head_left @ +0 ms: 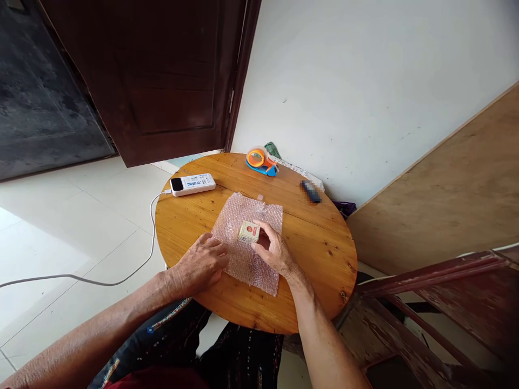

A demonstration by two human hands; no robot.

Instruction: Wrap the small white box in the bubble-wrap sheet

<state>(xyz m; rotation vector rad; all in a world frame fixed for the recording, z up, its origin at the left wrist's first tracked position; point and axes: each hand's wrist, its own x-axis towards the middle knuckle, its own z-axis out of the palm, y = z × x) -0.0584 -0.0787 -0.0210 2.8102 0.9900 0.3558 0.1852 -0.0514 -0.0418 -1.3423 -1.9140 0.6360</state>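
Observation:
A sheet of clear bubble wrap point(259, 270) lies flat on the round wooden table point(324, 254). Over its middle is a small cream cardboard box point(248, 231) with a red round mark on top. My right hand point(275, 251) grips the box from its right side, thumb near, fingers beyond. My left hand point(208, 259) is closed at the wrap's left edge, its fingers curled down onto the sheet; the fingertips are partly hidden.
An orange and blue tape dispenser point(261, 161) stands at the back edge. A white device point(193, 184) with a dark screen sits back left, its cable point(152, 237) hanging off the table. A dark pixelated object point(311, 192) lies back right. A wooden chair point(438, 302) stands at right.

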